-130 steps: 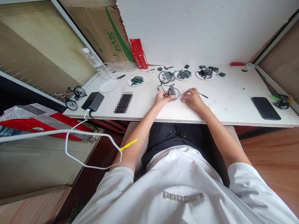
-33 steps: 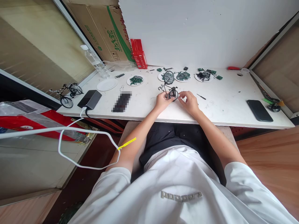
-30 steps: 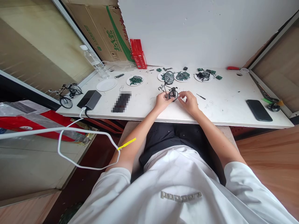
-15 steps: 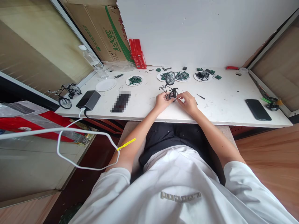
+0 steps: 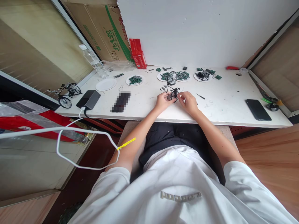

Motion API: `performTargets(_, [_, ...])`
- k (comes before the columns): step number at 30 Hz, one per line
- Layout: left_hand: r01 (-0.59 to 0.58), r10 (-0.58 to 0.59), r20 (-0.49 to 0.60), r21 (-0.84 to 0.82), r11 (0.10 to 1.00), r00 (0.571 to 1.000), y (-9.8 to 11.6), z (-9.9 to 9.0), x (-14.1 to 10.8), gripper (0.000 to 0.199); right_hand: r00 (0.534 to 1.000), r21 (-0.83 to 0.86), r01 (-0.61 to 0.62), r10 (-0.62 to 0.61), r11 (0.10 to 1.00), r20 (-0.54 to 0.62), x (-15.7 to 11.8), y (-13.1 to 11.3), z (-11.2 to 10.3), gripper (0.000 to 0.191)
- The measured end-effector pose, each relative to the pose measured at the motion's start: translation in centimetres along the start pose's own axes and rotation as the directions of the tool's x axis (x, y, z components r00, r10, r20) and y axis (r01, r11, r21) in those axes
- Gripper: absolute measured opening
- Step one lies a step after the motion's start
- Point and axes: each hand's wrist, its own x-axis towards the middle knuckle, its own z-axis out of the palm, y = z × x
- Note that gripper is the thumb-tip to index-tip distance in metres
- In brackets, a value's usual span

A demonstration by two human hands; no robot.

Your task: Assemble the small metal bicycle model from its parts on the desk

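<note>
A small black model bicycle (image 5: 172, 78) stands tilted over the table's front half, one wheel pointing away from me and the other end close to my fingers. My left hand (image 5: 163, 102) is closed around its near end, thumb and fingers pinching the lower frame. At the right side of that same end, my right hand (image 5: 188, 102) has thumb and forefinger pinched together against the bicycle. Any small part between those fingertips is too tiny to make out. Just right of my right hand lies a thin dark screwdriver-like tool (image 5: 200, 96).
Behind the bicycle are white plates with green parts (image 5: 182, 76) and black parts (image 5: 203, 75). Left stand another model bicycle (image 5: 66, 95), a dark power brick (image 5: 88, 100), a bare plate (image 5: 106, 85) and a bottle (image 5: 93, 60). A phone (image 5: 258, 109) lies at right.
The model bicycle has turned slightly, its far wheel shifting a little to the right. My right hand has moved slightly along with it; both hands keep their hold.
</note>
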Motion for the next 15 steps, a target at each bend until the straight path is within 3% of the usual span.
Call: performTargets(15, [-0.001, 0.004, -0.049, 0.058, 0.998, 0.999, -0.91, -0.28, 0.25, 0.053, 0.994, 0.081, -0.036, 0.028, 0.996, 0.107, 0.12, 0.94, 0.29, 0.029])
